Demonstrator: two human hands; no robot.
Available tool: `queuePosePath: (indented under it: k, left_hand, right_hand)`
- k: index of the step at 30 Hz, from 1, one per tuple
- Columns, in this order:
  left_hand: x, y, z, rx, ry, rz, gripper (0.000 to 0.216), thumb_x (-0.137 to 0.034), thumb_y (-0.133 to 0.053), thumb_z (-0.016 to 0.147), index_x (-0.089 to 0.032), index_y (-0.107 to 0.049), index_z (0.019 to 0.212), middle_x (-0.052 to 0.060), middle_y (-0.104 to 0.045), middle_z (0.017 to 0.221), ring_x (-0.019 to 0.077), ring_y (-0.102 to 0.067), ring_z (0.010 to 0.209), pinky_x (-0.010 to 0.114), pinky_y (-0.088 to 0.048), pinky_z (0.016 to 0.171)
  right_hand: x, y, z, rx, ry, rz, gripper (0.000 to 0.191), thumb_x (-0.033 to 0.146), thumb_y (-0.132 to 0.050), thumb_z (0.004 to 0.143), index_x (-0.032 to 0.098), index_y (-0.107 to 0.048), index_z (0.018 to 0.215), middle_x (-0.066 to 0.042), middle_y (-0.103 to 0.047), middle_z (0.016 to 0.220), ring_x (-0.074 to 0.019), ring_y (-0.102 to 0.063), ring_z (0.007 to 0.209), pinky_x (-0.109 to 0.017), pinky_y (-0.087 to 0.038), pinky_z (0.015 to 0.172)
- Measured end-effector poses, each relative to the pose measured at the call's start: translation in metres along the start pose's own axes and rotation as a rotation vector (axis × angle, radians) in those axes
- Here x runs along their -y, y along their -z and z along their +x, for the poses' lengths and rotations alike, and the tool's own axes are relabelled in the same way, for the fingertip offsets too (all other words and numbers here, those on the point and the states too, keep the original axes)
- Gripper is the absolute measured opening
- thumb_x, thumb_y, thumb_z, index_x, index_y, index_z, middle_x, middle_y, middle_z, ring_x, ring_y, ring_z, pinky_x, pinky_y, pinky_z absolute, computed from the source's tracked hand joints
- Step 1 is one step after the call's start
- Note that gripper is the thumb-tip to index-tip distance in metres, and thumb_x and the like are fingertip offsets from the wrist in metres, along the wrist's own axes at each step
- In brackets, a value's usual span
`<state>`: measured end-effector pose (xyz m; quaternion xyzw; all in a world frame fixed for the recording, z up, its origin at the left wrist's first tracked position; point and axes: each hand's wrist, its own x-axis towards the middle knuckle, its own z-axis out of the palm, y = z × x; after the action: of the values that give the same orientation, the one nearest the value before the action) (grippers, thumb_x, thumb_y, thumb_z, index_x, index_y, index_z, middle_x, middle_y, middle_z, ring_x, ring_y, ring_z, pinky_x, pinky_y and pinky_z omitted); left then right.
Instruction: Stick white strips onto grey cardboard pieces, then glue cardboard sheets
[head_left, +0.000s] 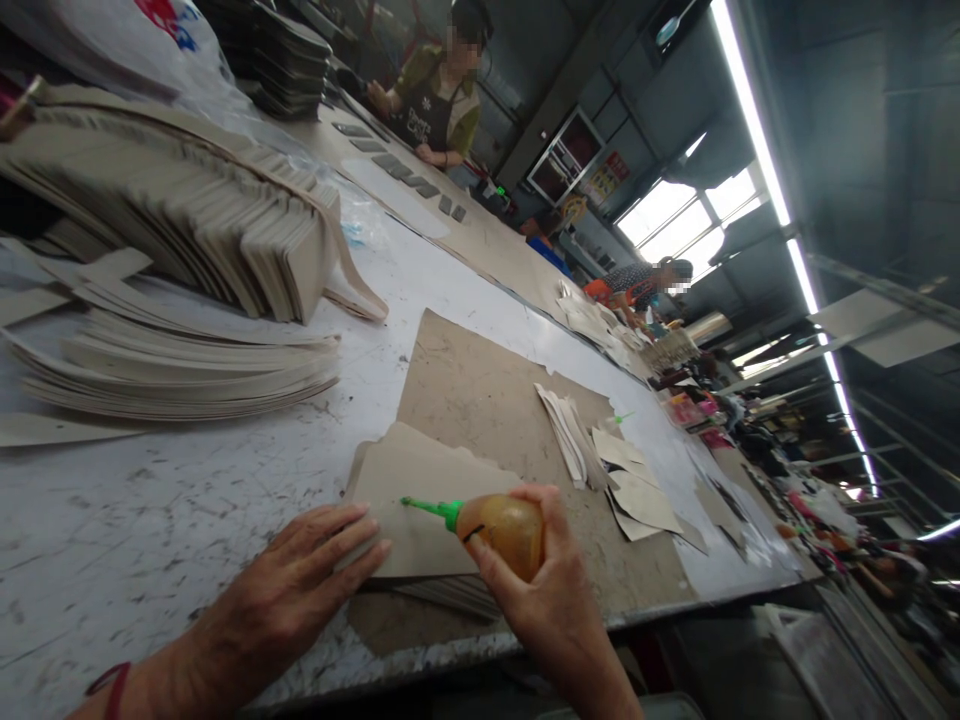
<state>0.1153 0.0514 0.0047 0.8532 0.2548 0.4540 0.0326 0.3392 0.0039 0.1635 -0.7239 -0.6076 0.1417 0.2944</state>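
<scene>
My right hand (551,585) is wrapped round a glue bottle (504,530) of amber liquid, tipped on its side. Its green nozzle (427,507) points left over a stack of beige sheets (435,465), close to the top sheet; whether the tip touches, I cannot tell. With fingers stretched out, my left hand (300,575) rests on the left edge of that stack. Under the stack lies a brown cardboard sheet (480,380). Narrow beige strips (562,435) and several loose beige pieces (637,485) lie on it to the right.
Curved beige strips (187,370) and a long bundled row of beige pieces (202,210) occupy the table's left side. A plastic bag (112,40) and dark stacked pieces (289,60) stand behind. Across the table one person (439,100) works; another (637,285) bends farther right.
</scene>
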Motion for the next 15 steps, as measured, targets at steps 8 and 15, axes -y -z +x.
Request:
queuePosePath:
  k: [8, 15]
  left_hand:
    - [0.002, -0.002, -0.002, 0.0, -0.016, 0.008, 0.041, 0.0, -0.047, 0.092, -0.018, -0.061, 0.126, 0.007, -0.065, 0.124, 0.023, -0.05, 0.131, 0.039, -0.039, 0.112]
    - [0.0, 0.01, 0.002, 0.012, -0.007, -0.017, 0.044, -0.003, -0.043, 0.093, -0.023, -0.06, 0.128, 0.005, -0.064, 0.126, 0.02, -0.052, 0.129, 0.035, -0.038, 0.114]
  right_hand:
    - [0.007, -0.01, 0.004, 0.043, 0.074, 0.039, 0.035, 0.03, -0.071, 0.077, 0.024, -0.053, 0.107, -0.004, -0.062, 0.1, -0.0205, -0.063, 0.085, -0.033, -0.053, 0.076]
    - [0.001, 0.016, -0.017, 0.009, -0.262, 0.392, 0.048, 0.043, -0.077, 0.074, 0.025, -0.049, 0.109, 0.002, -0.064, 0.08, -0.0162, -0.061, 0.067, -0.025, -0.05, 0.059]
